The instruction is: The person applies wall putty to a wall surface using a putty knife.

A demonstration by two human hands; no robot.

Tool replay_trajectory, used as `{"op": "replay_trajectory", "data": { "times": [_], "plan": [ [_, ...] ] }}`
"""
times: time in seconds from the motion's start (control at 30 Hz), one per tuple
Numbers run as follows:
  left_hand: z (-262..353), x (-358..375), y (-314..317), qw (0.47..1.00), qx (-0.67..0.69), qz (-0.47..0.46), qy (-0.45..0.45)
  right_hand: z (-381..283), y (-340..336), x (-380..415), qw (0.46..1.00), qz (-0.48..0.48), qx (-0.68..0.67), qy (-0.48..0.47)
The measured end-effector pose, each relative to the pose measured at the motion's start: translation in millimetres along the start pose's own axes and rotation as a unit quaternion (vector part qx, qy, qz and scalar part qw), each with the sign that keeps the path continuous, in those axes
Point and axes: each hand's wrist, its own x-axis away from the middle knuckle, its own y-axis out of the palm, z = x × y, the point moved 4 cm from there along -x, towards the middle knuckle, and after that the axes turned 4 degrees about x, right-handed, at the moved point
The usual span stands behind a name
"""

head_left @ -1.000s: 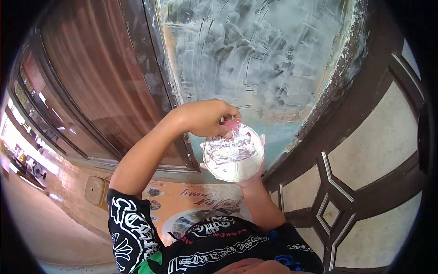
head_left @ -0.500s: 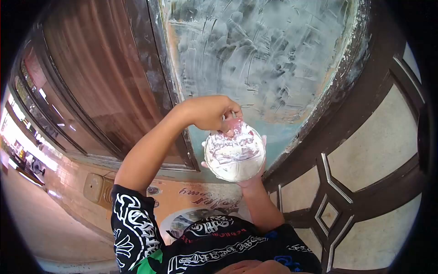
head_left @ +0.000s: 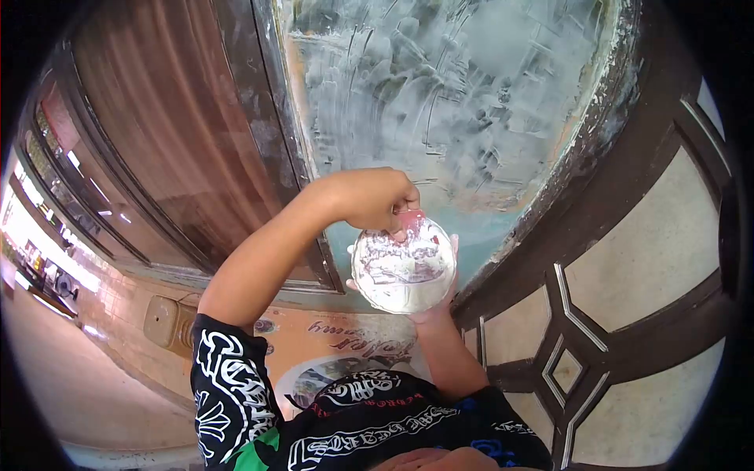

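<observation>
My left hand (head_left: 385, 202) is closed on a small reddish putty scraper (head_left: 411, 219), with its lower edge in white paste at the top of a round, shallow dish (head_left: 416, 297). White paste (head_left: 400, 263) covers most of the dish, with ridges and streaks across its middle. From underneath, my right hand (head_left: 430, 315) grips the dish. Its fingertips show at the left rim and its thumb at the right, both smeared white; the palm is hidden. Just beyond the dish stands a wall (head_left: 408, 102) coated with uneven grey-white smears.
A dark-framed window with a brown curtain (head_left: 165, 102) is on the left. On the right is a dark wooden door with pale panels (head_left: 636, 228). A printed banner (head_left: 314, 330) covers the floor below, beside a tan stool-like object (head_left: 161, 320).
My left hand and the scraper have shifted slightly to the right across the top of the dish. The streaks in the paste look a little different. My right hand stays nearly in place.
</observation>
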Motion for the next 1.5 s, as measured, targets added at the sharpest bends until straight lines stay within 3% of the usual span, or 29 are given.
{"op": "replay_trajectory", "data": {
  "times": [0.03,0.13,0.33,0.6,0.67,0.73,0.87,1.0,1.03,1.07,1.2,1.3,1.4,1.5],
  "plan": [
    [1,-1,1,0.999,-0.042,0.019,0.010,0,-12,4,0.995,0.096,0.014,-0.015],
    [1,-5,-4,0.996,-0.065,0.053,0.041,-4,-18,1,0.996,0.087,0.018,-0.021],
    [13,-14,-25,0.998,0.035,-0.016,0.044,-21,-16,-3,0.999,0.050,-0.005,0.000],
    [23,-48,-52,0.997,0.034,-0.044,0.062,-44,-17,-22,0.999,0.014,-0.050,0.010],
    [23,-51,-53,0.996,0.054,-0.057,0.031,-50,-16,-28,1.000,-0.015,-0.025,0.000],
    [21,-58,-49,0.993,0.049,-0.100,0.037,-58,-21,-32,0.999,0.023,0.012,-0.034],
    [27,-58,-58,0.989,0.097,-0.102,0.040,-69,-4,-41,0.998,-0.056,0.001,-0.024],
    [27,-70,-63,0.987,0.120,-0.080,0.063,-75,-2,-42,0.997,-0.050,-0.052,0.010],
    [28,-72,-65,0.987,0.125,-0.078,0.062,-75,-10,-39,0.995,0.009,-0.091,0.026],
    [30,-73,-68,0.988,0.125,-0.075,0.060,-77,-13,-37,0.995,0.007,-0.092,0.029],
    [32,-71,-98,0.995,0.069,-0.023,0.064,-86,-16,-30,0.999,-0.046,-0.024,-0.007],
    [46,-60,-146,0.992,0.028,0.110,0.056,-96,-20,-21,1.000,-0.010,-0.005,0.005],
    [84,-29,-205,0.939,-0.186,0.285,0.050,-104,-22,-13,0.999,-0.031,-0.002,-0.009],
    [103,-15,-247,0.902,-0.256,0.343,0.064,-112,-31,-4,1.000,-0.013,-0.023,-0.013]
  ]
}}
